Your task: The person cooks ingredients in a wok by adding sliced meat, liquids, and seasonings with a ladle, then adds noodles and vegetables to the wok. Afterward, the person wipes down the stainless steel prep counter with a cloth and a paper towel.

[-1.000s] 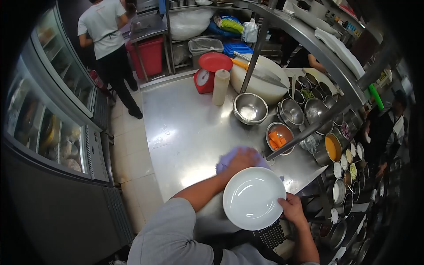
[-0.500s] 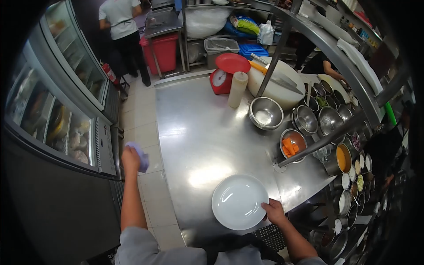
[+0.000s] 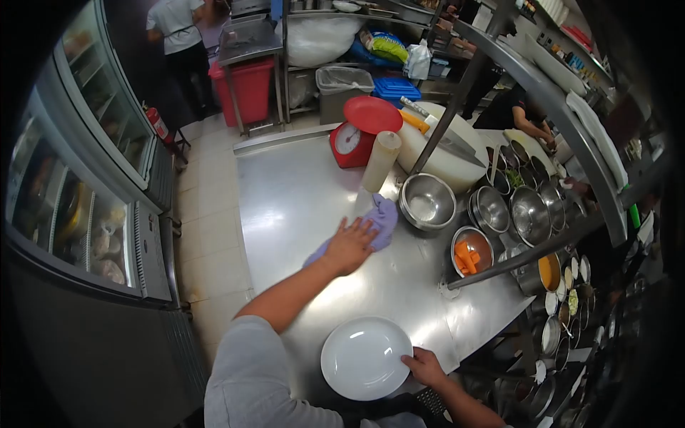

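Fingers spread, my left hand (image 3: 349, 247) lies flat on a purple cloth (image 3: 383, 220) on the steel counter (image 3: 278, 178). The cloth shows on both sides of the hand, its far end near the foot of a squeeze bottle (image 3: 382, 161). A round white plate (image 3: 364, 358) is at the counter's near edge, with nothing on it. My right hand (image 3: 426, 367) grips its right rim, the thumb on top and the other fingers partly hidden.
A red scale (image 3: 349, 143), a white round block (image 3: 453, 160) with a knife, a steel bowl (image 3: 428, 202) and a bowl of orange pieces (image 3: 472, 252) stand beyond. A shelf post (image 3: 457, 100) rises at right. Two people work farther off.
My left hand has swung from beyond the counter's left edge back over the counter with the cloth, which now lies spread under it. The plate and my right hand are lower in view.
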The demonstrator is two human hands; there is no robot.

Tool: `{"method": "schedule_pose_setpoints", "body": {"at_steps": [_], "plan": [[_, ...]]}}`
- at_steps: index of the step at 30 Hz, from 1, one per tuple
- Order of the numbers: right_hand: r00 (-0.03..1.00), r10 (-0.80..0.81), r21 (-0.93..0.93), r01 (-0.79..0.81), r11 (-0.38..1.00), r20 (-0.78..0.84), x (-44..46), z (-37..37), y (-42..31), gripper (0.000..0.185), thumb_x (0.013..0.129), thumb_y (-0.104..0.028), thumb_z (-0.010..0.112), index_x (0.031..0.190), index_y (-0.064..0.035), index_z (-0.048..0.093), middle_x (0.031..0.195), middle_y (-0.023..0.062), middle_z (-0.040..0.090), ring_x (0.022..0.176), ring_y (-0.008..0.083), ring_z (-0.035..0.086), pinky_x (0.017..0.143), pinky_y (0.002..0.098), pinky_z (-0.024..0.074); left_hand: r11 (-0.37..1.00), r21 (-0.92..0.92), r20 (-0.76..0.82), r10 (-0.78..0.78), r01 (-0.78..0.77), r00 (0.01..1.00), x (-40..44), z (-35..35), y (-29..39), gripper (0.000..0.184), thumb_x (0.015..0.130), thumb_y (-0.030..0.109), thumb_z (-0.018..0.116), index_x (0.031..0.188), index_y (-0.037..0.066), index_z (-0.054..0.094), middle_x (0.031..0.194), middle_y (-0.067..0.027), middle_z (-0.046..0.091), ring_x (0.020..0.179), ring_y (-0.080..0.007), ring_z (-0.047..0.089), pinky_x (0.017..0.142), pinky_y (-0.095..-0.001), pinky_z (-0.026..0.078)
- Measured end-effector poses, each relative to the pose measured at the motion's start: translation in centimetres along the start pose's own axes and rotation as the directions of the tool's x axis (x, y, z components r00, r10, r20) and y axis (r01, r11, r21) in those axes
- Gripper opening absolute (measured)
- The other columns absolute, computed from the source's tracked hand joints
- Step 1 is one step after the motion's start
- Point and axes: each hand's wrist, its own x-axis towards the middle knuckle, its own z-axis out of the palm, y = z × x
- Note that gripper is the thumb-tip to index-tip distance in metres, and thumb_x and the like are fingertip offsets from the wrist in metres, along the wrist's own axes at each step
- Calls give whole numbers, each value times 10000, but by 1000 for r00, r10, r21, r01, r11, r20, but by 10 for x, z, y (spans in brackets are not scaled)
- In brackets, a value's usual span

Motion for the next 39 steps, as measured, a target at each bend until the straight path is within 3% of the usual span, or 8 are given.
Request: {"method": "schedule_pose_setpoints", "body": {"at_steps": [8,12,14,16,24,26,31,39], "plan": [[999,11,77,-7,997,-47,13,3,18,248,930,-156,568,1084,32,615,879,74,671,754,115,610,650,269,509,811,321,-113,-480,489,870,24,-76,-171,533,960,414,378,1444,191,355,1524,-22,296,1425,-346,169,1126,-607,64],[997,78,84,-76,994,-24,11,8,7,239,931,-143,555,1083,32,614,900,80,668,777,118,607,675,264,503,499,258,-285,-779,827,559,2,-98,-225,518,957,387,364,1440,200,366,1536,4,272,1430,-339,151,1122,-614,42],[998,61,166,-62,984,13,14,11,19,238,918,-92,567,1110,42,608,996,75,662,904,127,598,822,284,481,329,263,-490,-764,907,419,-42,-86,-272,452,946,352,396,1350,173,495,1451,-67,420,1349,-344,358,1097,-585,222],[999,32,105,-32,994,8,15,7,19,238,919,-91,564,1112,41,606,994,72,661,899,126,598,825,284,480,206,-39,-156,-968,978,197,-89,-115,-313,383,930,302,432,1177,76,619,1245,-169,592,1172,-370,552,980,-528,417],[998,-37,-49,35,998,-49,11,-1,2,233,926,-141,554,1066,34,617,922,88,671,848,127,609,766,285,492,389,-120,-413,-856,914,310,-73,-196,-241,425,897,425,482,1074,76,648,1069,-232,642,1019,-407,604,873,-458,479],[998,57,55,-57,997,9,8,-2,14,230,925,-133,552,1074,30,617,927,90,674,856,127,614,776,282,492,790,74,-264,-573,609,776,-55,-161,-305,579,888,530,446,1240,84,559,1237,-246,557,1134,-407,534,945,-476,429],[973,-33,98,56,994,-228,-26,-6,19,228,921,-109,545,1071,47,618,937,83,675,841,120,608,768,272,489,600,376,-297,-644,706,705,38,-86,-189,649,931,489,403,1446,100,334,1467,-212,337,1342,-388,329,1086,-499,270],[829,-74,51,122,991,-554,-90,-50,16,226,890,-85,534,1035,63,626,862,86,683,782,117,622,711,266,500,849,-46,-437,-490,526,754,80,66,20,607,837,198,492,1355,-97,379,1428,-312,321,1354,-445,265,1133,-519,159]]}}
